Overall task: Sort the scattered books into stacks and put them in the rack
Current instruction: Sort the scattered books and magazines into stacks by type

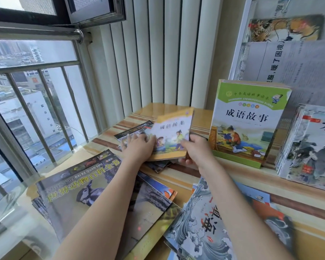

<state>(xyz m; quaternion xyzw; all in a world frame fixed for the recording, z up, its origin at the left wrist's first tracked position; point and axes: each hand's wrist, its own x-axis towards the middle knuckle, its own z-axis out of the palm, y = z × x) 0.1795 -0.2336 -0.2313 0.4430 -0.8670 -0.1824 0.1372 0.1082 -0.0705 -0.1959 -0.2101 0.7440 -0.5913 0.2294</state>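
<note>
We see two bare arms reaching forward over a windowsill (204, 117) with a wood-pattern surface, where many books lie scattered. Both hands hold one yellow-edged storybook (172, 136), which is tilted up with its cover toward us. The left hand (139, 147) grips the book at its 9 o'clock side, with the fingers curled around the edge. The right hand (195, 149) holds it at the lower corner, about 4 o'clock, with the thumb on the cover and the other fingers behind, so we cannot tell how they lie.

Under this book, toward 9 o'clock, a dark book (133, 131) lies flat on the sill. At 3 o'clock from the hands, a green-topped storybook (250, 121) stands upright at the front of a stack that leans on the rack (238, 59). Further to 3 o'clock another stack with a grey painted cover (311, 147) stands in the same way.

Near us, at 7 o'clock, a big animal encyclopedia (77, 186) lies on top of a pile. At 5 o'clock a book with blue waves (201, 222) lies over other books. The window railing (36, 72) is at 10 o'clock.
</note>
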